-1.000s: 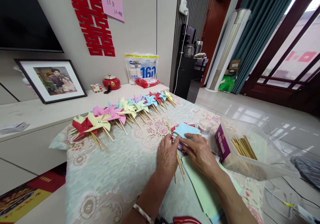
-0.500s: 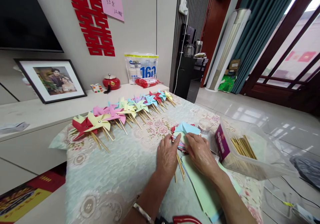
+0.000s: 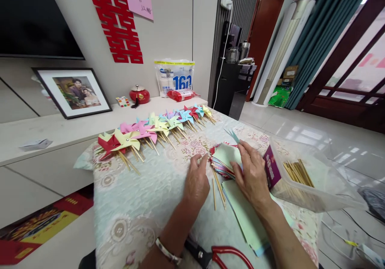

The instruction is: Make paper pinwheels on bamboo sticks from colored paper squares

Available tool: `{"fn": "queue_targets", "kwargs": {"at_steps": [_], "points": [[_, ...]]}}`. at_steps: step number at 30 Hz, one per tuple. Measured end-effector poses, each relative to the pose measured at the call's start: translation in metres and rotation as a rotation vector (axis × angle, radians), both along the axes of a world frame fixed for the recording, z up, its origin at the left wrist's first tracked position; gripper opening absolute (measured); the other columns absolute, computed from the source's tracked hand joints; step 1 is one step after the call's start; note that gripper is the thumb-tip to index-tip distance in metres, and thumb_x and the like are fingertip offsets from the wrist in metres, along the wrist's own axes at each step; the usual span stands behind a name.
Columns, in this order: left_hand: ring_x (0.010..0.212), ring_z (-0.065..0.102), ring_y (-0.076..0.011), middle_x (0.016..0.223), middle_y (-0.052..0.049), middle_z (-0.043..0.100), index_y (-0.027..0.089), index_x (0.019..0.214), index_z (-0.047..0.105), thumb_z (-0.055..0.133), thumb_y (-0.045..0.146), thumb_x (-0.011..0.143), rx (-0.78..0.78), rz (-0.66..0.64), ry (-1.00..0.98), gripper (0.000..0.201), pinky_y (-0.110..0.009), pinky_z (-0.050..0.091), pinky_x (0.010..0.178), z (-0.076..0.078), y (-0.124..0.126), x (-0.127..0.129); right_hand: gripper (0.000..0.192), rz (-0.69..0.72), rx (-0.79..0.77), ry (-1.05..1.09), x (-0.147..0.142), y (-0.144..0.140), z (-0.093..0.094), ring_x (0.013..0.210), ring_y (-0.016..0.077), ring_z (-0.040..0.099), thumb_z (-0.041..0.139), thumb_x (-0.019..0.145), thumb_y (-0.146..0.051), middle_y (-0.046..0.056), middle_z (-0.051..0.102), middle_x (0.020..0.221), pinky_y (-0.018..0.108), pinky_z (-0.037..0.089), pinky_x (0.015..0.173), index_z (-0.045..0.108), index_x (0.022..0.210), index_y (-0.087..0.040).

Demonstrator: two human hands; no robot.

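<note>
Pinwheels (image 3: 144, 130) beyond stick box (image 3: 303, 178).

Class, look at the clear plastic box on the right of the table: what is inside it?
Inside the clear plastic box lies a bundle of thin wooden sticks. A purple card covers its near end, so anything behind that is hidden.

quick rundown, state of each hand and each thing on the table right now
right hand: pinching a blue paper piece, lifted off the stack
left hand: open, fingertips resting on the tablecloth
paper stack: flat, green on top
pinwheels: finished, laid in a row
stick box: open
scissors: lying flat
</note>
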State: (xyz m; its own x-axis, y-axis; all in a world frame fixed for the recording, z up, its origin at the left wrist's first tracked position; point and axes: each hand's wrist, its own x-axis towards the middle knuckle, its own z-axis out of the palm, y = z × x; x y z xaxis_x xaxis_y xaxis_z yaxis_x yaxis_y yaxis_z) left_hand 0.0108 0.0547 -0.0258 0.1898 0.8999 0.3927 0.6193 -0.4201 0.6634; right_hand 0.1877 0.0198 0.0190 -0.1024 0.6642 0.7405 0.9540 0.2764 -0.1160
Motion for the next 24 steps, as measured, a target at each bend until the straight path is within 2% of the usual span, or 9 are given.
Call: {"fn": "queue_targets", "kwargs": {"at_steps": [3, 5, 7, 9, 12, 16, 18, 20, 24], "points": [[0.119, 0.058, -0.0253, 0.124, -0.015, 0.057, 0.014, 0.125, 0.062, 0.044, -0.001, 0.078, -0.037, 0.079, -0.165, 0.053, -0.041, 0.046, 0.106, 0.001, -0.004, -0.035, 0.043, 0.195, -0.045, -0.022, -0.012, -0.006, 0.005, 0.129, 0.0328, 0.051, 0.051, 0.095, -0.015, 0.021, 0.056, 0.139, 0.053, 0.039, 0.103, 0.046, 0.138, -0.015], [0.108, 0.064, -0.0245, 0.115, -0.013, 0.064, 0.016, 0.118, 0.064, 0.046, 0.005, 0.080, -0.186, 0.152, -0.279, 0.043, -0.044, 0.050, 0.100, -0.002, -0.008, -0.058, 0.038, 0.335, -0.185, -0.056, -0.026, -0.011, 0.006, 0.124, 0.0310, 0.053, 0.050, 0.095, -0.013, 0.019, 0.059, 0.135, 0.051, 0.040, 0.102, 0.051, 0.133, -0.014], [0.097, 0.067, -0.0226, 0.114, -0.012, 0.066, 0.015, 0.120, 0.062, 0.047, 0.006, 0.079, -0.354, 0.218, -0.404, 0.045, -0.042, 0.053, 0.093, -0.006, -0.012, -0.077, 0.035, 0.450, -0.369, -0.098, -0.042, -0.018, 0.006, 0.120, 0.0300, 0.056, 0.049, 0.093, -0.009, 0.018, 0.062, 0.132, 0.052, 0.038, 0.103, 0.056, 0.127, -0.014], [0.095, 0.067, -0.0215, 0.119, -0.013, 0.065, 0.014, 0.126, 0.059, 0.047, 0.003, 0.073, -0.435, 0.241, -0.441, 0.056, -0.038, 0.055, 0.085, -0.008, -0.015, -0.088, 0.034, 0.529, -0.529, -0.129, -0.055, -0.024, 0.006, 0.116, 0.0291, 0.057, 0.050, 0.091, -0.009, 0.015, 0.065, 0.127, 0.054, 0.035, 0.105, 0.059, 0.123, -0.015], [0.101, 0.063, -0.0226, 0.128, -0.015, 0.058, 0.014, 0.135, 0.054, 0.048, 0.000, 0.061, -0.442, 0.173, -0.359, 0.075, -0.034, 0.054, 0.079, -0.006, -0.019, -0.096, 0.029, 0.593, -0.667, -0.143, -0.066, -0.030, 0.007, 0.112, 0.0283, 0.058, 0.054, 0.091, -0.013, 0.011, 0.067, 0.121, 0.054, 0.033, 0.105, 0.062, 0.118, -0.017], [0.122, 0.052, -0.0269, 0.136, -0.012, 0.049, 0.021, 0.137, 0.054, 0.051, 0.000, 0.055, -0.361, -0.073, -0.171, 0.085, -0.040, 0.050, 0.094, -0.001, -0.024, -0.099, 0.017, 0.617, -0.713, -0.112, -0.066, -0.030, 0.008, 0.111, 0.0282, 0.058, 0.057, 0.092, -0.018, 0.011, 0.067, 0.120, 0.052, 0.035, 0.103, 0.066, 0.107, -0.018], [0.128, 0.047, -0.0295, 0.139, -0.012, 0.046, 0.021, 0.134, 0.056, 0.056, 0.004, 0.056, -0.327, -0.123, -0.109, 0.080, -0.044, 0.046, 0.102, 0.001, -0.028, -0.098, 0.018, 0.621, -0.723, -0.089, -0.064, -0.028, 0.007, 0.112, 0.0286, 0.058, 0.058, 0.092, -0.019, 0.011, 0.067, 0.121, 0.051, 0.036, 0.102, 0.066, 0.108, -0.018], [0.128, 0.046, -0.0316, 0.139, -0.013, 0.046, 0.019, 0.127, 0.061, 0.064, 0.009, 0.059, -0.307, -0.111, -0.064, 0.069, -0.048, 0.043, 0.106, 0.003, -0.030, -0.094, 0.023, 0.627, -0.727, -0.054, -0.063, -0.027, 0.006, 0.112, 0.0290, 0.058, 0.060, 0.092, -0.020, 0.012, 0.067, 0.122, 0.051, 0.039, 0.101, 0.066, 0.114, -0.018], [0.115, 0.053, -0.0293, 0.120, -0.010, 0.061, 0.019, 0.097, 0.072, 0.069, 0.015, 0.068, -0.254, -0.084, 0.028, 0.030, -0.046, 0.041, 0.103, 0.008, -0.030, -0.086, 0.028, 0.681, -0.696, 0.072, -0.059, -0.025, 0.003, 0.113, 0.0277, 0.061, 0.060, 0.093, -0.022, 0.011, 0.069, 0.123, 0.048, 0.045, 0.100, 0.066, 0.120, -0.020]]}}
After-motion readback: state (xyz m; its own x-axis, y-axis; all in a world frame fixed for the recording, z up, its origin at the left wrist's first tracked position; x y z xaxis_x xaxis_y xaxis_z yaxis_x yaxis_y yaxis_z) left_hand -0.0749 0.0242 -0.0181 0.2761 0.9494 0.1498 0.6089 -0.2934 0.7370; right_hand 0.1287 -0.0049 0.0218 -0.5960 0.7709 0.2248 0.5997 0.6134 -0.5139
